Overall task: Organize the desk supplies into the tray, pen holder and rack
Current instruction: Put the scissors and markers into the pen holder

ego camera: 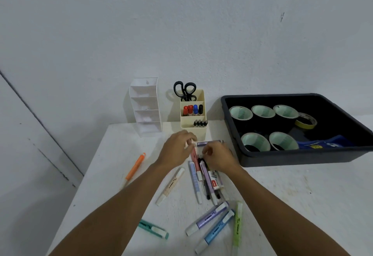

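Both hands in the pile, picking out one highlighter

Nearest me, loose highlighters (218,233) lie scattered on the table (282,205). They look light and stiff, with smooth barrels likely to roll, so I judge mid-barrel the surest hold. Farther on, my right hand (220,158) curls over the pile (203,177); I cannot tell whether it grips anything. My left hand (177,148) pinches the left end of the purple highlighter (211,143), which lies crosswise just beyond my right fingers. The pen holder (193,123) stands just beyond.

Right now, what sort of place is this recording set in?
Probably a plain home or office desk corner against a bare wall: a white table scattered with highlighters, a pen holder with scissors and markers, and a black tray of tape rolls.
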